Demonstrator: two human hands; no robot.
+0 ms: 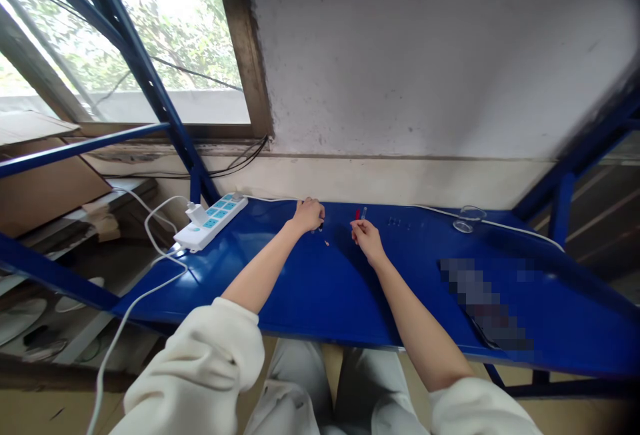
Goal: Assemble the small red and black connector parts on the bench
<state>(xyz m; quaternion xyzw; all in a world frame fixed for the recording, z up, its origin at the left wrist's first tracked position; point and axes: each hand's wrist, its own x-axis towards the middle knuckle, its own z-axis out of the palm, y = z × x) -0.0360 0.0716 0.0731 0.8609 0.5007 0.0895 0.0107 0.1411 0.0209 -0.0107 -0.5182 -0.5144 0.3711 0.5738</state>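
Both my arms reach forward over a blue metal shelf (310,288). My left hand (309,214) rests at the far edge with fingers curled; a small dark piece shows at its fingertips. My right hand (366,236) is pinched closed around a thin pen-like item with a red part (361,214) that points up toward the wall. A tiny pale piece (327,243) lies on the shelf between the two hands.
A white power strip (211,222) with a plugged-in charger and white cables lies at the shelf's far left. Small clear round pieces (465,220) sit at the far right near a thin cable. Blue rack beams, cardboard and a window stand to the left.
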